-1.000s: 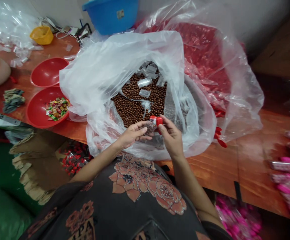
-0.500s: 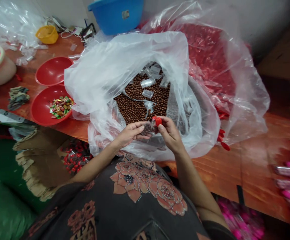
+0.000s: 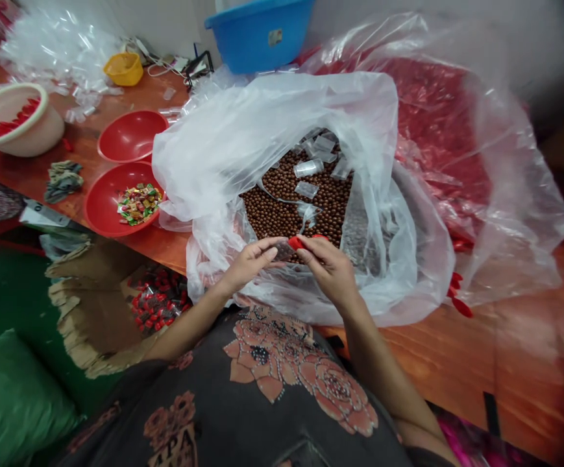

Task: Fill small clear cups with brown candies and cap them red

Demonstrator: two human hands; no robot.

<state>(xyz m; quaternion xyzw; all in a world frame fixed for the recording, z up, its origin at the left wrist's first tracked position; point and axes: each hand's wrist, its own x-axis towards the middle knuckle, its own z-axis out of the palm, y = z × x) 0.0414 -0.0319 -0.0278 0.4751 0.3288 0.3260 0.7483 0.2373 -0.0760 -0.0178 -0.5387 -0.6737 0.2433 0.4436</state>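
Observation:
Both hands meet just in front of a big clear plastic bag (image 3: 243, 136) filled with small brown balls (image 3: 286, 201). My left hand (image 3: 250, 263) pinches a small clear tube (image 3: 284, 251) that holds brown balls. My right hand (image 3: 328, 266) has its fingers closed on the red cap (image 3: 295, 242) at the tube's end. Several empty clear tubes (image 3: 308, 168) lie on top of the brown balls inside the bag.
A second clear bag of red caps (image 3: 437, 130) sits behind on the right. Two red bowls (image 3: 130, 133), one with wrapped candies (image 3: 138, 202), stand at the left, with a beige bowl (image 3: 16, 120), a yellow cup (image 3: 123, 68) and a blue tub (image 3: 262, 32). A cardboard box of capped tubes (image 3: 158, 301) sits below the wooden table edge.
The camera has swung so everything sits further right and lower. My right hand's fingers have closed further over the red cap, hiding more of it. Both hands stay together at the tube.

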